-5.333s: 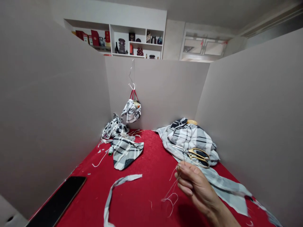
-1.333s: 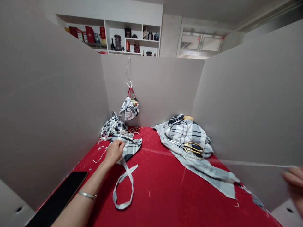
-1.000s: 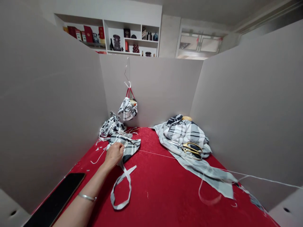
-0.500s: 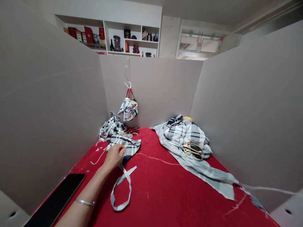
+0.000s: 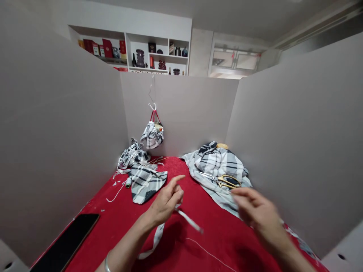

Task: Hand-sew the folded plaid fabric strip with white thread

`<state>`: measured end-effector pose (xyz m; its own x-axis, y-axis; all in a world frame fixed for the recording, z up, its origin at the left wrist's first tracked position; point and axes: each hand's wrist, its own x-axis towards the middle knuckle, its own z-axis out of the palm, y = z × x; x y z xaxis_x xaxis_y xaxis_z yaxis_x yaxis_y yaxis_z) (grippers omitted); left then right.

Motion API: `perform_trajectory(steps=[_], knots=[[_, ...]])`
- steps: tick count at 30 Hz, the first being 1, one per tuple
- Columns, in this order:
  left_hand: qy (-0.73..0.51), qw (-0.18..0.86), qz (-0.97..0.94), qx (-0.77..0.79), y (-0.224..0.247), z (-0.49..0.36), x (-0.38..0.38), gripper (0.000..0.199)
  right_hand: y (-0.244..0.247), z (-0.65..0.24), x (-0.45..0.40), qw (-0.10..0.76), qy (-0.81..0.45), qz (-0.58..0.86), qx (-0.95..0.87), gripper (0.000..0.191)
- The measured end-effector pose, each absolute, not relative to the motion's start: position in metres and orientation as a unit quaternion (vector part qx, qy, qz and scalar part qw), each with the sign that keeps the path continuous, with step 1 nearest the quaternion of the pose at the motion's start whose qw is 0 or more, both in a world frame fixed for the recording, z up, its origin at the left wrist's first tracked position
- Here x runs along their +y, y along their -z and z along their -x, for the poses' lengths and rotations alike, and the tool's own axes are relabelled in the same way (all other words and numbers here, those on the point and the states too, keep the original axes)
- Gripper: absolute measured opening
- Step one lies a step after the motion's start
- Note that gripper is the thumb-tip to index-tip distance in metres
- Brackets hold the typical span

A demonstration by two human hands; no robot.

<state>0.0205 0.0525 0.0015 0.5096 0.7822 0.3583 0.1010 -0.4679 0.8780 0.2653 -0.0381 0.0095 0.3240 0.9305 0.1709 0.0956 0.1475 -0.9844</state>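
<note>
My left hand (image 5: 168, 201) is over the middle of the red cloth, index finger stretched out and the other fingers curled in. A pale fabric strip (image 5: 157, 238) is in its curled fingers, one end sticking out to the right and the rest looping down onto the cloth. My right hand (image 5: 256, 213), blurred, hovers at the right with thumb and index finger close together in a pinch; anything between them cannot be made out. Just beyond it, gold-handled scissors (image 5: 227, 181) rest on a plaid fabric pile (image 5: 218, 162). A thin white thread (image 5: 208, 254) lies between the hands.
Cut plaid fabric (image 5: 147, 181), a small thread spool (image 5: 128, 183) and a scrap heap (image 5: 132, 154) lie at the left. A black phone (image 5: 66, 241) is at the near left. A plaid drawstring bag (image 5: 153, 134) hangs on the back panel (image 5: 193, 113); side panels enclose the red cloth (image 5: 181, 166).
My left hand has moved right, away from the cut plaid fabric, carrying the strip. My right hand has come into view from the right. The camera has tilted up slightly.
</note>
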Motion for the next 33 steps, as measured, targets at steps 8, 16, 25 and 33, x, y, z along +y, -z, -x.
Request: perform_trajectory(steps=[8,16,25,33], knots=[[-0.547,0.523,-0.587,0.288,0.007,-0.027,0.059,0.03,0.027,-0.182,0.027,0.515,-0.655,0.37,-0.41,0.038],[-0.628,0.721,-0.23,0.18,0.003,-0.035,0.071,0.024,0.042,-0.167,0.033,0.513,-0.643,0.364,-0.436,0.038],[-0.65,0.705,-0.23,0.168,0.015,-0.029,0.076,0.027,0.064,-0.161,0.029,0.427,-0.721,0.35,-0.419,0.027],[-0.52,0.44,-0.658,0.322,0.037,-0.015,0.081,0.047,0.062,-0.188,0.034,0.474,-0.752,0.295,-0.35,0.021]])
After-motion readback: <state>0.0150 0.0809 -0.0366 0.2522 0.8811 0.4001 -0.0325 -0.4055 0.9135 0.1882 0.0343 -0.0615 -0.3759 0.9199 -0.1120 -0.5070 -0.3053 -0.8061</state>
